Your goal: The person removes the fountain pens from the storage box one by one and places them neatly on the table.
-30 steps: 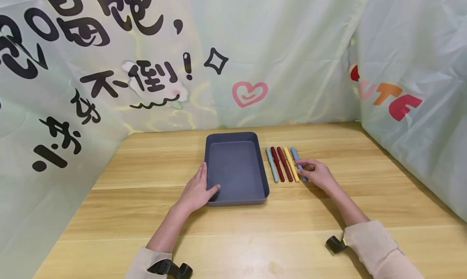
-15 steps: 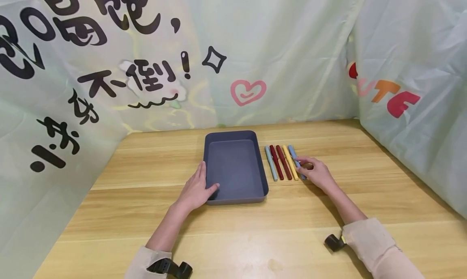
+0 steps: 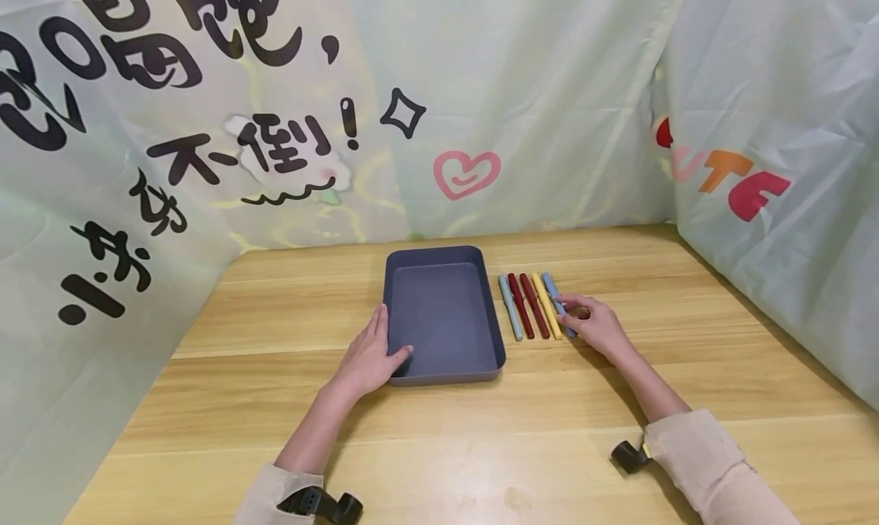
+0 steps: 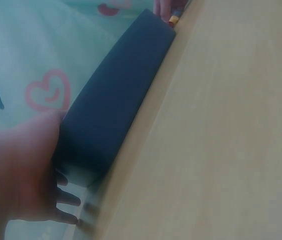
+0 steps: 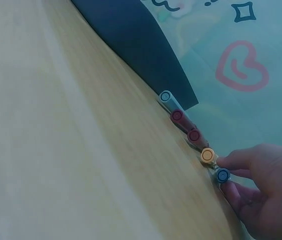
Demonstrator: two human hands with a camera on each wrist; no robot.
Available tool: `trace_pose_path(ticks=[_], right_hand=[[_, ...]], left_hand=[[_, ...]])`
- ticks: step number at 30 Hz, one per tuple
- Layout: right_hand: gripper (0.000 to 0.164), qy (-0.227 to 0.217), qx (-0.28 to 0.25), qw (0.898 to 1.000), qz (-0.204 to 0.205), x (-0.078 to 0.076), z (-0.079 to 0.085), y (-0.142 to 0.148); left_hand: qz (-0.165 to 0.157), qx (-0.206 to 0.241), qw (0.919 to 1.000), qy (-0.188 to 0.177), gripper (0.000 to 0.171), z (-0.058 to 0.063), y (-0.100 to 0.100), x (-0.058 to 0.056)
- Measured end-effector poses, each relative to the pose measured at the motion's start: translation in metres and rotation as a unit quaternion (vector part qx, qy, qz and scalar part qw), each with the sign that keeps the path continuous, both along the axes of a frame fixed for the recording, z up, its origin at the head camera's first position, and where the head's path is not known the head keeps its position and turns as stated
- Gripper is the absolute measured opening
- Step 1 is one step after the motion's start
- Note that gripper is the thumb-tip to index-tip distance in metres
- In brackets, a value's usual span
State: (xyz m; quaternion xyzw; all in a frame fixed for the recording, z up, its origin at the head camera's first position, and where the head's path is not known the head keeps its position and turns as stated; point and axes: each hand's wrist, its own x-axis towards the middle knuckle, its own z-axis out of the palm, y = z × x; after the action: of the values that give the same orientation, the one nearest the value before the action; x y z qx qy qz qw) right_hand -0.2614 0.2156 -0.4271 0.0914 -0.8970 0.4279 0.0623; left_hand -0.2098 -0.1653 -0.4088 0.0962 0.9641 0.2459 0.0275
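A dark blue-grey rectangular tray (image 3: 442,323) lies on the table with nothing in it. At its near left corner my left hand (image 3: 365,359) holds the wall, thumb over the rim and fingers along the outside. Right of the tray, several pens lie in a row: a light teal pen (image 3: 510,307), two dark red pens (image 3: 521,306), a yellow pen (image 3: 547,306) and a blue pen (image 3: 552,285). My right hand (image 3: 599,328) pinches the blue pen between thumb and fingers, as the right wrist view also shows; the pen (image 5: 223,175) still lies beside the yellow one.
The wooden table (image 3: 439,449) stretches out in front of and on both sides of the tray. Behind it hangs a printed cloth (image 3: 549,113) with black lettering and a pink heart, and another cloth side (image 3: 776,113) closes off the right.
The head view has shifted very slightly. Both hands, the tray and the pens keep their places.
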Motion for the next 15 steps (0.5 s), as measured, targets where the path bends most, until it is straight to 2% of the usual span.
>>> trace_pose_path(ticks=[15], right_hand=[[0.038, -0.015, -0.016, 1.0, -0.008, 0.0052, 0.0024, 0.0019]], left_hand=[[-0.006, -0.003, 1.0, 0.001, 0.087, -0.0012, 0.0001, 0.0002]])
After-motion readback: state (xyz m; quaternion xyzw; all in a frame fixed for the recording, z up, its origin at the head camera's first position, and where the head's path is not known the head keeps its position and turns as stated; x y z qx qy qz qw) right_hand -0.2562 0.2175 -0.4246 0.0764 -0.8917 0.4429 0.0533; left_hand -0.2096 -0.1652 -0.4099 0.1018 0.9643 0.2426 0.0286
